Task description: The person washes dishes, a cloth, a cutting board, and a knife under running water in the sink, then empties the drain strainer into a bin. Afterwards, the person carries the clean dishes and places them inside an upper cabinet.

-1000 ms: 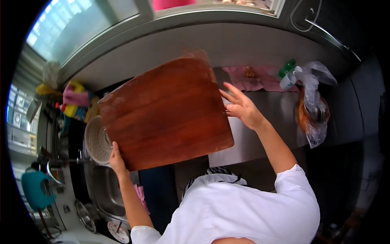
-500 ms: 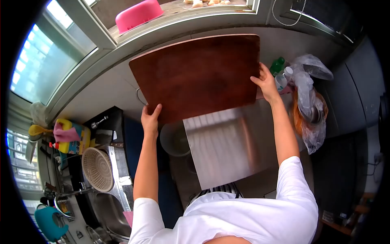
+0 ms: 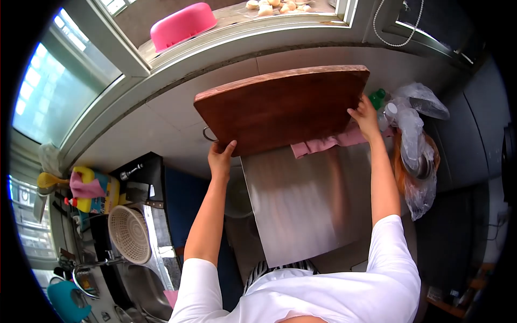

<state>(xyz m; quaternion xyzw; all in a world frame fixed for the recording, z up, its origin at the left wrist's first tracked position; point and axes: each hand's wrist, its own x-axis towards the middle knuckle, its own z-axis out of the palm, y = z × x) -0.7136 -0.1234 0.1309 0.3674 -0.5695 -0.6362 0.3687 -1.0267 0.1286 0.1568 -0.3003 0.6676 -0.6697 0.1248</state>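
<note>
A large reddish-brown wooden cutting board (image 3: 285, 110) is held between my two hands, tilted up near the wall at the back of a steel worktop (image 3: 301, 204). My left hand (image 3: 221, 157) grips its lower left corner, thumb on the near face; a metal ring handle (image 3: 209, 134) shows at that side. My right hand (image 3: 366, 117) holds the right edge, thumb on the face and fingers mostly hidden behind. Under the board's lower edge a folded pink cloth (image 3: 328, 142) lies on the worktop. Whether the board touches it I cannot tell.
Right of the board stand a green-capped bottle (image 3: 378, 97), a white-capped bottle (image 3: 390, 111) and plastic bags (image 3: 413, 140). At left are a sink (image 3: 142, 285), a beige basket (image 3: 129, 234) and a yellow jug (image 3: 102, 188). A pink basin (image 3: 183, 26) sits beyond the window.
The board has moved right and tipped, so its top edge shows more thickness. Both hands have gone right with it. More of the pink cloth has come into sight.
</note>
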